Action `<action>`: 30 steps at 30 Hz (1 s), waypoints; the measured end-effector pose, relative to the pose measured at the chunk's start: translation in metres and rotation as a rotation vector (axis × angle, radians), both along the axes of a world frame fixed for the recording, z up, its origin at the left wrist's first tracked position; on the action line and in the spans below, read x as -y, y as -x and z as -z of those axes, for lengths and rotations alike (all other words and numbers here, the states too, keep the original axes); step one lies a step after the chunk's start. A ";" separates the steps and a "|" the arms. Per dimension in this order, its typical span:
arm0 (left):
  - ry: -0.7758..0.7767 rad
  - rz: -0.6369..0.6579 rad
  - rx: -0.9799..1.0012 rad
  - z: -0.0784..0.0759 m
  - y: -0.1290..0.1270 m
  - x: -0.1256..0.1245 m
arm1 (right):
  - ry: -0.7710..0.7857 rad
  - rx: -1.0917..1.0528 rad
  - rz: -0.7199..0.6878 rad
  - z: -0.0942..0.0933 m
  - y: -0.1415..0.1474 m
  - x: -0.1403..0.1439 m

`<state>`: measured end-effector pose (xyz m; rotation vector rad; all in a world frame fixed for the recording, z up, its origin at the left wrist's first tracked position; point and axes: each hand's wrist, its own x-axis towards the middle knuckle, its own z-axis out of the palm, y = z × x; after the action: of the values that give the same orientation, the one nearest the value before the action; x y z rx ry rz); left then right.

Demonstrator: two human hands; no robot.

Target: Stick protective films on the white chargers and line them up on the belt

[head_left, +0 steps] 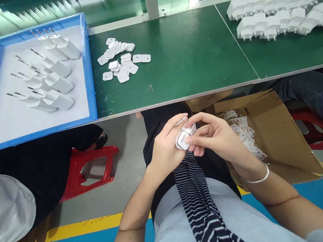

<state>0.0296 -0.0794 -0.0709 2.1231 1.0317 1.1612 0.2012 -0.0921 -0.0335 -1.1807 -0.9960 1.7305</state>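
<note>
Above my lap, just off the table's front edge, both hands meet around a few small white plastic charger parts [182,140]. My left hand [162,147] is closed around them, with one part's printed face turned up toward me. Thumb and fingers of my right hand [218,132] pinch at the right side of the same parts. How many parts there are, and whether they are joined, is partly hidden by my fingers. On the green table lies a loose pile of flat white end caps [123,76], some with a slot.
A blue-rimmed tray [88,67] at the left holds several white plug chargers [60,82]. Rows of white charger housings [272,24] stand at the right of the green table [189,57]. A cardboard box [282,132] of white pieces, a red stool [88,168] and a seated person are nearby.
</note>
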 end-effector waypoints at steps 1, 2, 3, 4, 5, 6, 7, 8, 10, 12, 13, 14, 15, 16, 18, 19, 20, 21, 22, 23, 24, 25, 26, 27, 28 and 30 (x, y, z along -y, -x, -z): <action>-0.001 0.005 0.001 0.000 0.000 0.000 | -0.001 0.009 -0.003 0.000 0.000 0.000; 0.000 0.008 0.004 0.001 -0.001 0.000 | -0.007 0.023 0.000 0.001 0.000 0.001; 0.006 0.009 0.013 0.002 -0.002 -0.001 | -0.019 0.046 0.008 0.001 0.001 0.001; 0.019 0.011 0.029 0.002 -0.003 -0.001 | -0.039 0.083 0.021 0.001 0.001 0.002; 0.040 0.012 0.060 0.003 -0.004 -0.002 | -0.066 0.132 0.037 0.000 0.001 0.003; 0.064 0.014 0.103 0.005 -0.006 -0.002 | -0.098 0.181 0.053 0.000 0.001 0.003; 0.095 0.017 0.153 0.005 -0.007 -0.003 | -0.125 0.220 0.060 -0.001 0.001 0.004; 0.129 0.020 0.202 0.006 -0.009 -0.004 | -0.144 0.241 0.060 -0.002 0.000 0.005; 0.198 0.028 0.276 0.007 -0.011 -0.005 | -0.159 0.227 0.051 -0.005 -0.002 0.006; 0.248 0.045 0.317 0.006 -0.012 -0.006 | -0.164 0.182 0.045 -0.008 -0.004 0.008; 0.260 0.056 0.333 0.006 -0.011 -0.006 | -0.170 0.169 0.044 -0.010 -0.005 0.009; 0.261 0.067 0.350 0.006 -0.011 -0.006 | -0.179 0.165 0.042 -0.010 -0.005 0.009; 0.255 0.077 0.362 0.006 -0.010 -0.007 | -0.188 0.172 0.039 -0.011 -0.005 0.010; 0.249 0.082 0.368 0.006 -0.009 -0.007 | -0.199 0.196 0.038 -0.011 -0.003 0.011; 0.243 0.073 0.364 0.007 -0.008 -0.007 | -0.243 0.289 0.045 -0.012 0.001 0.013; 0.244 0.062 0.356 0.008 -0.007 -0.007 | -0.273 0.347 0.050 -0.012 0.003 0.013; 0.247 0.050 0.345 0.009 -0.007 -0.007 | -0.304 0.401 0.054 -0.012 0.005 0.014; 0.251 0.037 0.335 0.009 -0.006 -0.006 | -0.327 0.443 0.058 -0.012 0.007 0.014; 0.249 0.025 0.326 0.009 -0.006 -0.006 | -0.339 0.468 0.059 -0.012 0.009 0.014; 0.241 0.017 0.320 0.009 -0.007 -0.006 | -0.339 0.479 0.059 -0.013 0.010 0.014; 0.229 0.013 0.315 0.009 -0.007 -0.006 | -0.330 0.482 0.057 -0.013 0.011 0.014; 0.212 0.015 0.313 0.009 -0.007 -0.005 | -0.317 0.480 0.054 -0.014 0.011 0.014; 0.195 0.020 0.313 0.009 -0.007 -0.005 | -0.306 0.481 0.049 -0.014 0.011 0.014; 0.181 0.025 0.311 0.009 -0.008 -0.005 | -0.299 0.489 0.045 -0.015 0.011 0.014; 0.170 0.028 0.307 0.009 -0.008 -0.005 | -0.299 0.503 0.043 -0.015 0.010 0.014; 0.151 0.023 0.296 0.009 -0.008 -0.004 | -0.298 0.515 0.036 -0.017 0.009 0.014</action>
<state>0.0377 -0.0755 -0.0803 1.7779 0.9241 1.2956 0.1922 -0.1058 -0.0163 -1.4628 -1.4669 1.2112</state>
